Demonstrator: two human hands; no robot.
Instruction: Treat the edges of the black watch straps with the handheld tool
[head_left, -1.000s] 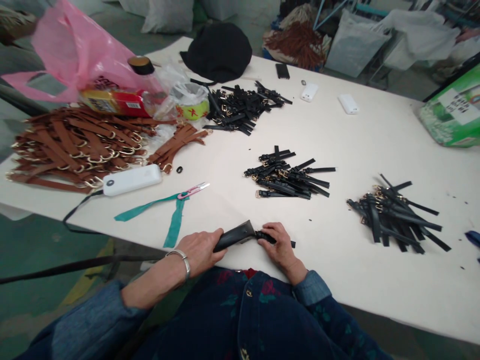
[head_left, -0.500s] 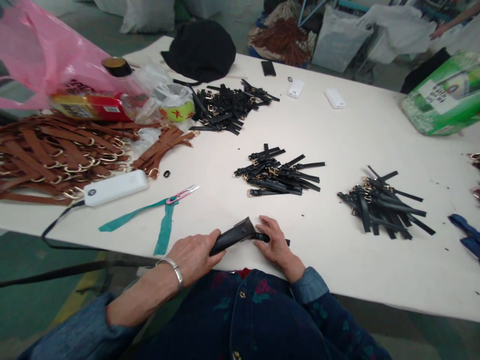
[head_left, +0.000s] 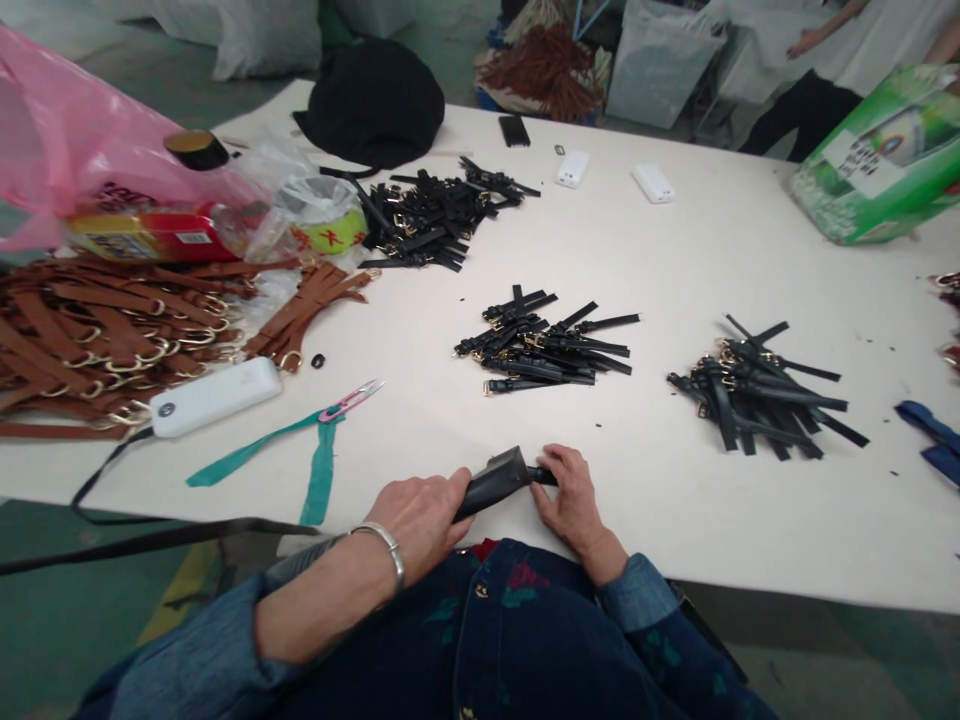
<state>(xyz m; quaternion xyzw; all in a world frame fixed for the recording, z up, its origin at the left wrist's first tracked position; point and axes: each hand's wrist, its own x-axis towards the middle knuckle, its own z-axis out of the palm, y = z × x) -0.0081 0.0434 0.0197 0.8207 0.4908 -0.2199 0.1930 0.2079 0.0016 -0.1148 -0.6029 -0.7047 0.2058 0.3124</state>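
My left hand [head_left: 427, 510], with a silver bangle at the wrist, is closed around a long black object [head_left: 491, 485] with a broad squared end. Its exact kind is unclear. Fingers of my right hand [head_left: 574, 505] pinch a small black strap [head_left: 543, 476], which meets that squared end; much of the strap is hidden. Beyond my hands lies a pile of black buckle straps [head_left: 551, 345], with a second strap pile [head_left: 757, 390] to its right. Pink thread snips [head_left: 349, 400] with a teal ribbon [head_left: 321, 470] rest left of my hands.
Brown buckle straps [head_left: 97, 340] and a white power bank [head_left: 216, 395] crowd the left side. Behind are more black straps [head_left: 435, 220], a black cap [head_left: 379, 105] and a pink bag [head_left: 97, 130]. A green bag [head_left: 877, 170] stands at right; a person is behind it.
The camera view has shifted a little. Both hands appear slightly farther right, and less of the small strap shows past my right fingers. The background person has moved further into view.
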